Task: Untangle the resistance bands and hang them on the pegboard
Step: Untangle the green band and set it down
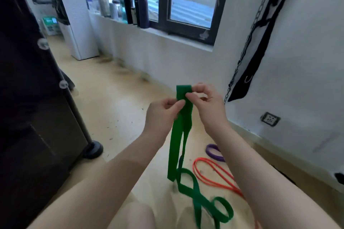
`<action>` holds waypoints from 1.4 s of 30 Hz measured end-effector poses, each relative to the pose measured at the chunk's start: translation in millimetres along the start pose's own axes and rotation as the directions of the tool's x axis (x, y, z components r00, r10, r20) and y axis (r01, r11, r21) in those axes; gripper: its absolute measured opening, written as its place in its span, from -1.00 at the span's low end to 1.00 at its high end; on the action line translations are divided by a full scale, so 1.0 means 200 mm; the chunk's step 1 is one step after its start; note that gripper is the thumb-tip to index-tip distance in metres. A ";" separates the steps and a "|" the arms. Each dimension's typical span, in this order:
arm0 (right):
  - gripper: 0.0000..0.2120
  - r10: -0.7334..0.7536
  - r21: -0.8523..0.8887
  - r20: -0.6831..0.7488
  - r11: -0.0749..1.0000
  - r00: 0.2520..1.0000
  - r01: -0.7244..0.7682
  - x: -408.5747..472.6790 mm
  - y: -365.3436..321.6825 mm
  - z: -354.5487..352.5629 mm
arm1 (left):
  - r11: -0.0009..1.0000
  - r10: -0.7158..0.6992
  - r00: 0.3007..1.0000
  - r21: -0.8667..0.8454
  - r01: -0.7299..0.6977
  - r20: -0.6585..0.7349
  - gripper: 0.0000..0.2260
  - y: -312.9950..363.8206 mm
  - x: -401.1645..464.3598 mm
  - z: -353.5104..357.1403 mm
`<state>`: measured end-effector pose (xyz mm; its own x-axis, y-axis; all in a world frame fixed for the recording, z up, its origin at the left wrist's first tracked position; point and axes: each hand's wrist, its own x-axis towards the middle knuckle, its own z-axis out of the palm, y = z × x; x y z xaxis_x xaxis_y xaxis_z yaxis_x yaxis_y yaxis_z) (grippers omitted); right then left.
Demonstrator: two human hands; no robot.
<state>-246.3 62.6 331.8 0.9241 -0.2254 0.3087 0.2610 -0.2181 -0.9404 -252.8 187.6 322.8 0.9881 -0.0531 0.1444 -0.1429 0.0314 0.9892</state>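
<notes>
Hands pinch green band (178, 147) top: left hand (163, 111), right hand (206, 102) | peel layers apart slowly, let twists below unwind.

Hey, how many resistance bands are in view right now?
3. The green band is pinched by the left hand and right hand, its tail looping on the floor. The orange band and purple band lie on the floor; others may be hidden.
</notes>
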 end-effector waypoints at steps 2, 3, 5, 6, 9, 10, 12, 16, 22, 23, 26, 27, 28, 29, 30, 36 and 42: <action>-0.92 -0.026 0.081 -0.006 0.996 1.000 0.026 0.01 -0.12 -0.06 | 0.995 0.098 0.990 0.046 -0.094 -0.104 -0.90 0.10 -0.02 0.00; -0.92 -0.036 0.135 0.013 0.990 0.999 0.034 0.01 -0.17 -0.09 | 0.990 0.139 0.983 0.048 -0.134 -0.117 -0.86 0.15 -0.02 -0.01; -0.90 -0.070 0.222 0.043 0.973 0.997 0.059 0.01 -0.26 -0.13 | 0.979 0.200 0.979 0.034 -0.199 -0.033 -0.77 0.24 -0.03 -0.01; -0.89 -0.091 0.233 0.050 0.969 0.995 0.077 0.01 -0.30 -0.14 | 0.973 0.225 0.974 0.039 -0.226 0.029 -0.74 0.29 -0.03 0.00; -0.87 -0.150 0.256 0.045 0.958 0.988 0.133 0.02 -0.44 -0.17 | 0.958 0.286 0.953 -0.017 -0.285 0.098 -0.78 0.45 -0.02 0.05; -0.82 -0.154 0.287 0.018 0.947 0.988 0.142 0.03 -0.49 -0.18 | 0.954 0.299 0.951 -0.053 -0.296 0.075 -0.80 0.50 -0.02 0.08; -0.72 -0.174 0.339 -0.044 0.924 0.984 0.179 0.04 -0.59 -0.21 | 0.937 0.346 0.938 -0.062 -0.344 0.025 -0.81 0.61 -0.01 0.12; -0.66 -0.312 0.262 -0.060 0.912 0.948 0.316 0.06 -0.81 -0.29 | 0.884 0.463 0.886 -0.074 -0.462 0.001 -0.85 0.85 0.02 0.19; -0.84 -0.422 0.200 -0.161 0.871 0.892 0.448 0.15 -1.15 -0.35 | 0.895 0.443 0.891 -0.111 -0.433 0.098 -0.75 1.04 -0.01 0.24; -0.85 -0.415 0.209 -0.174 0.871 0.893 0.445 0.17 -1.17 -0.35 | 0.906 0.423 0.898 -0.079 -0.416 0.121 -0.77 1.01 -0.02 0.25; -0.88 -0.370 0.231 -0.174 0.886 0.913 0.403 0.19 -1.16 -0.36 | 0.922 0.387 0.916 -0.076 -0.380 0.106 -0.85 0.92 -0.05 0.25; -0.88 -0.352 0.235 -0.169 0.893 0.921 0.385 0.19 -1.14 -0.37 | 0.924 0.381 0.919 -0.075 -0.375 0.095 -0.83 0.90 -0.06 0.25; -0.88 -0.326 0.245 -0.170 0.900 0.930 0.361 0.19 -1.10 -0.37 | 0.926 0.378 0.921 -0.051 -0.375 0.094 -0.81 0.88 -0.06 0.25; -0.88 -0.293 0.257 -0.179 0.907 0.939 0.332 0.19 -1.06 -0.36 | 0.925 0.378 0.920 -0.010 -0.379 0.106 -0.80 0.87 -0.07 0.26; -0.88 -0.259 0.259 -0.193 0.917 0.946 0.304 0.19 -1.01 -0.35 | 0.923 0.377 0.918 0.036 -0.384 0.122 -0.82 0.85 -0.08 0.27; -0.62 -0.046 0.292 -0.095 0.954 0.994 0.072 0.09 -0.71 -0.33 | 0.954 0.281 0.957 0.085 -0.287 0.075 -0.81 0.68 -0.12 0.25; -0.78 0.103 0.111 0.324 0.983 0.940 -0.146 -0.21 -0.24 -0.27 | 0.978 0.205 0.977 0.038 -0.207 0.051 -0.84 0.56 -0.09 0.19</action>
<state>-312.0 31.2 370.9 0.9863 0.0738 0.1476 0.1531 -0.0759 -0.9853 -287.9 153.9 431.5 0.9336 -0.0960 0.3452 -0.3465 0.0035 0.9380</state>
